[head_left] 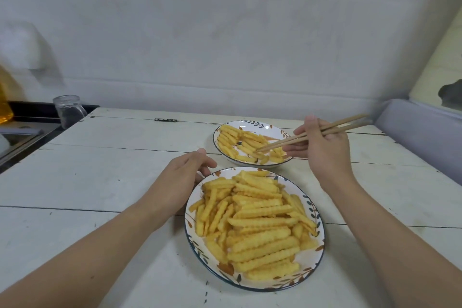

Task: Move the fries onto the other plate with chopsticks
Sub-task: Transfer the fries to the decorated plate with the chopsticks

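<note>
Near plate (192, 242): closest to me on the white plank table (105, 172), toward its near edge and a little right of middle; leaf-patterned rim, dark edge line.
Fries on near plate (257, 222): I see a heaped pile of crinkle-cut fries covering most of it.
Left hand (175, 182): resting on the table at the near plate's far-left rim, fingers loosely curled and touching the rim, nothing gripped that I can see.
Right hand (322, 147): raised over the table just right of the far plate, fingers closed around a pair of wooden chopsticks (310, 134).
Chopstick tips: close together, down among the fries on the far plate; I cannot tell whether a fry is pinched between them.
Far plate (252, 124): same pattern, just beyond the near one, toward the table's far edge.
Fries on far plate (240, 144): a thinner, single layer.
Clear glass cup (68, 110): at the table's far-left corner.
</note>
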Demonstrator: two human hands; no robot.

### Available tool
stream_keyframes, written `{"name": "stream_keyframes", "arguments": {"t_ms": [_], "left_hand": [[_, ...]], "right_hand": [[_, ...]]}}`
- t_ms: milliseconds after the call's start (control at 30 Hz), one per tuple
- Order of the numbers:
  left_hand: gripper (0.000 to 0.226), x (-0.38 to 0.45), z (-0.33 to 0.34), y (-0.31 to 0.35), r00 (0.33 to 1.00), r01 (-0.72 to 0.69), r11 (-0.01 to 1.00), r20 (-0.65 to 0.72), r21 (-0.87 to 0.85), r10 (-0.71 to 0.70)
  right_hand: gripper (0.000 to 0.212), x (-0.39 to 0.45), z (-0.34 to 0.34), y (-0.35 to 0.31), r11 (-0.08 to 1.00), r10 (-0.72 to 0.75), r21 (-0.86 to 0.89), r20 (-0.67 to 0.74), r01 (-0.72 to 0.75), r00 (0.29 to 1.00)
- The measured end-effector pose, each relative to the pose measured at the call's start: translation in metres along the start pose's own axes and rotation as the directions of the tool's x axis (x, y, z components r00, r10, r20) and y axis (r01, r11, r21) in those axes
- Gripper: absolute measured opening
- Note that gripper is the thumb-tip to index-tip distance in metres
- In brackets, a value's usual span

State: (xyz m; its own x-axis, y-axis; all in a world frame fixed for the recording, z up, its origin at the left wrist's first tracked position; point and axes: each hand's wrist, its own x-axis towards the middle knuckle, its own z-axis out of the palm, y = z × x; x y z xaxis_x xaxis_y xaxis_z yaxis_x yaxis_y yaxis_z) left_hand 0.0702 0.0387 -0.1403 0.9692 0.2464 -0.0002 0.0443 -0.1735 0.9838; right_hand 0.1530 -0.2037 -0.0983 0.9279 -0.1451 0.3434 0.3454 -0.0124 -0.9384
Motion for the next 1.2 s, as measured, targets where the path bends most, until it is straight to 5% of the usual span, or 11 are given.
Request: {"name": "stream_keyframes", "arguments": {"t_ms": [600, 733, 867, 1200], "left_hand": [[0.048, -0.001, 0.0, 0.001, 1.0, 0.012, 1.0, -0.004, 0.004, -0.012], [0.048, -0.002, 0.0, 0.002, 1.0, 0.011, 1.0, -0.002, -0.002, -0.011], [0.047, -0.001, 0.001, 0.002, 1.0, 0.022, 1.0, -0.005, -0.006, -0.022], [0.049, 0.001, 0.0, -0.001, 1.0, 0.01, 1.0, -0.003, 0.014, -0.01]], "right_hand": [[0.05, 0.009, -0.007, -0.007, 0.991, 0.06, 0.122, -0.021, -0.057, 0.998], [0.053, 0.003, -0.032, -0.041, 0.95, 0.108, 0.263, 0.219, -0.166, 0.97], [0.053, -0.009, -0.043, -0.061, 0.974, 0.041, 0.185, 0.425, -0.131, 0.904], [0.049, -0.007, -0.048, -0.063, 0.988, -0.033, 0.155, 0.382, -0.029, 0.924]]}}
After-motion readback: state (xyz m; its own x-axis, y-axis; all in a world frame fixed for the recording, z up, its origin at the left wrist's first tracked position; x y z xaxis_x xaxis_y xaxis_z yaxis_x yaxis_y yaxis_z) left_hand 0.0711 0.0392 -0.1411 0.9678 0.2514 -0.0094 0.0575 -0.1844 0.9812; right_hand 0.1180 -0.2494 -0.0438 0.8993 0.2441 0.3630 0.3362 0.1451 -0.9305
